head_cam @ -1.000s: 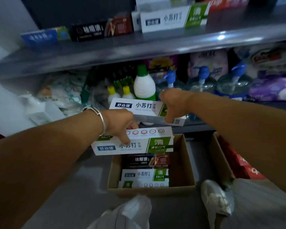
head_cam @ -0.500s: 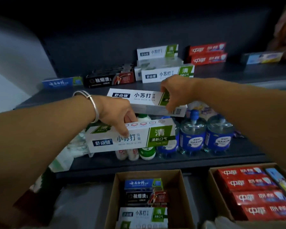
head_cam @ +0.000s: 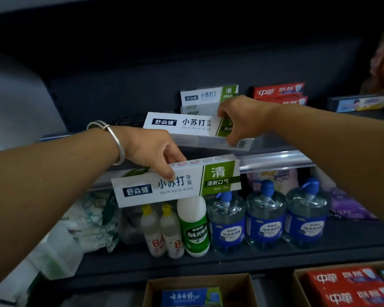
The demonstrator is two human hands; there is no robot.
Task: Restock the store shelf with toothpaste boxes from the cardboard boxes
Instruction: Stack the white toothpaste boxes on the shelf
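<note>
My left hand [head_cam: 155, 151] grips a white and green toothpaste box [head_cam: 186, 183] by its top edge, held level in front of the upper shelf's metal lip [head_cam: 275, 159]. My right hand [head_cam: 239, 117] pinches the green end of a second white and green toothpaste box [head_cam: 186, 127] at the upper shelf, just in front of the same brand's stacked boxes [head_cam: 208, 96]. Below stands a cardboard box [head_cam: 242, 289] with a blue toothpaste box [head_cam: 191, 296] inside. A second cardboard box [head_cam: 299, 289] at the right holds red toothpaste boxes [head_cam: 346, 289].
Red toothpaste boxes [head_cam: 279, 93] and a blue box [head_cam: 359, 104] sit further right on the upper shelf. The lower shelf [head_cam: 341, 238] carries blue pump bottles [head_cam: 264, 222], a green-labelled bottle [head_cam: 194, 229], small yellow-capped bottles [head_cam: 162, 231] and soft packs [head_cam: 93, 220].
Both hands have risen with their boxes from above the cardboard box to the upper shelf. The right box now reaches the shelf in front of the stack.
</note>
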